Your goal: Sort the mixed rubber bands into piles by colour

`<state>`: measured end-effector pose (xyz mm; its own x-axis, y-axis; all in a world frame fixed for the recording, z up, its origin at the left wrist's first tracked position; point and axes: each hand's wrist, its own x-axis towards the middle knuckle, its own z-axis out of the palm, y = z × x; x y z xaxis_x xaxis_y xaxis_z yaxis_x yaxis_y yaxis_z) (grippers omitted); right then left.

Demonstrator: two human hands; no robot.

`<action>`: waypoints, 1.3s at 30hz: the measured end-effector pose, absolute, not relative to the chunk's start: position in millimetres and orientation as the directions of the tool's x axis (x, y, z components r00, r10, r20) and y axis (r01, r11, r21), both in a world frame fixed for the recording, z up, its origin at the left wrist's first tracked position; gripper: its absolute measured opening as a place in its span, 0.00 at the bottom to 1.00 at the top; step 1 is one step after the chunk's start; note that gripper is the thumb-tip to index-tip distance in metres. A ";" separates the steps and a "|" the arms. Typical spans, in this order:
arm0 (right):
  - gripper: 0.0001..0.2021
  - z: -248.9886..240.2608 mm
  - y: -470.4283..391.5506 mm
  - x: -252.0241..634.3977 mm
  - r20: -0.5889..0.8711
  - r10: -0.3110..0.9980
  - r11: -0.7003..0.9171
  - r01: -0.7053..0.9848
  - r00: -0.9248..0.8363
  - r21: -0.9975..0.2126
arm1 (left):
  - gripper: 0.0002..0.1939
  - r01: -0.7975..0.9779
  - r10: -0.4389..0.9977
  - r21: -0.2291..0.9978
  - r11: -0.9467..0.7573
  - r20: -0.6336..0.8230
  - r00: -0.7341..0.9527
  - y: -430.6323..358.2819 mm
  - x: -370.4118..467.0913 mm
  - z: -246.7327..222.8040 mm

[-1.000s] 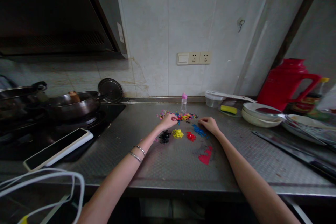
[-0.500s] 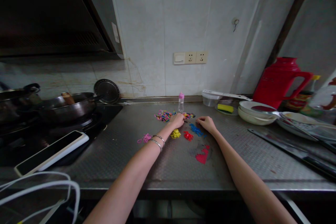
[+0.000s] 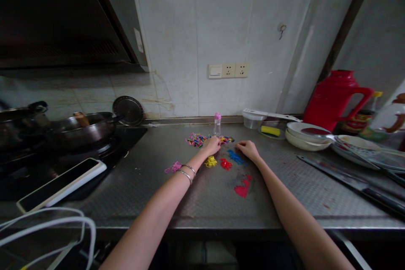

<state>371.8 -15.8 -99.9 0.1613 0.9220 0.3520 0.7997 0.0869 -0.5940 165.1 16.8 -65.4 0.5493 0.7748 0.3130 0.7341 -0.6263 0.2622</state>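
Note:
My left hand [image 3: 211,146], with bracelets at its wrist, reaches into a mixed pile of small coloured rubber bands [image 3: 196,139]. Its fingers are drawn together; whatever they pinch is hidden. Right of that pile, my right hand [image 3: 248,150] rests with curled fingers near a heap of blue bands [image 3: 236,157], and I cannot make out anything in them. Between my forearms lie yellow bands [image 3: 210,161] and red bands [image 3: 225,164]. Pink bands [image 3: 174,167] sit left of my left wrist. Behind the mixed pile stands a small clear bottle with a pink cap [image 3: 217,124].
A red flat patch [image 3: 243,187] marks the metal counter [image 3: 209,206]. To the right are a plastic tub [image 3: 252,119], a yellow sponge [image 3: 270,130], stacked bowls [image 3: 307,139] and a red thermos jug [image 3: 330,101]. Leftward are a pan [image 3: 85,130] and a white-edged device [image 3: 63,185].
The view has shifted slightly. My left hand stays at the mixed pile and my right hand by the blue bands, both nearly still. The coloured heaps look the same.

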 end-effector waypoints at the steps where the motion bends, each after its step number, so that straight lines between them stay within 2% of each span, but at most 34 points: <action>1: 0.15 -99.7 -15.9 371.6 0.350 0.923 0.086 0.799 0.162 -0.595 | 0.10 0.721 0.772 0.287 -0.631 0.322 0.548 18.1 161.3 -63.6; 4: 0.15 -99.8 -15.7 371.5 0.348 0.924 0.087 0.796 0.161 -0.600 | 0.09 0.665 0.767 0.381 -0.642 0.323 0.555 22.6 145.1 -55.5; 8: 0.15 -100.6 -14.6 371.9 0.343 0.924 0.083 0.791 0.166 -0.607 | 0.08 0.570 0.748 0.517 -0.639 0.244 0.617 28.0 112.8 -43.2; 12: 0.15 -100.4 -14.4 371.6 0.341 0.925 0.074 0.798 0.169 -0.598 | 0.07 0.490 0.718 0.602 -0.631 0.215 0.661 29.0 74.3 -34.9; 21: 0.15 -102.7 -12.2 373.4 0.342 0.925 0.067 0.817 0.164 -0.572 | 0.07 0.603 0.650 0.585 -0.542 -0.163 0.742 3.9 35.7 -24.7; 23: 0.16 -103.0 -12.0 373.9 0.339 0.927 0.067 0.816 0.162 -0.574 | 0.08 0.585 0.635 0.616 -0.528 -0.170 0.753 1.8 35.2 -24.5; 26: 0.16 -102.4 -12.8 373.9 0.340 0.928 0.076 0.814 0.153 -0.576 | 0.09 0.542 0.660 0.666 -0.513 -0.097 0.745 6.1 31.9 -26.6; 29: 0.15 -101.7 -13.5 373.4 0.343 0.926 0.073 0.813 0.160 -0.578 | 0.09 0.531 0.742 0.691 -0.491 0.013 0.670 15.7 25.0 -32.0; 33: 0.15 -101.9 -13.3 373.5 0.345 0.924 0.073 0.810 0.164 -0.581 | 0.08 0.601 0.893 0.708 -0.371 0.095 0.440 26.0 16.1 -40.7; 36: 0.15 -101.9 -13.1 373.7 0.340 0.926 0.071 0.810 0.163 -0.582 | 0.09 0.609 0.962 0.759 -0.232 0.089 0.257 27.5 12.8 -45.0; 39: 0.15 -101.0 -13.8 373.2 0.335 0.928 0.066 0.810 0.165 -0.583 | 0.14 0.521 0.978 0.841 -0.147 0.044 0.205 24.9 12.3 -47.5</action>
<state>373.2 -13.8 -101.0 0.1651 0.9278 0.3346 0.8095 0.0663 -0.5833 12.3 24.9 -47.5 0.2054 0.9777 0.0437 0.5212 -0.1470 0.8407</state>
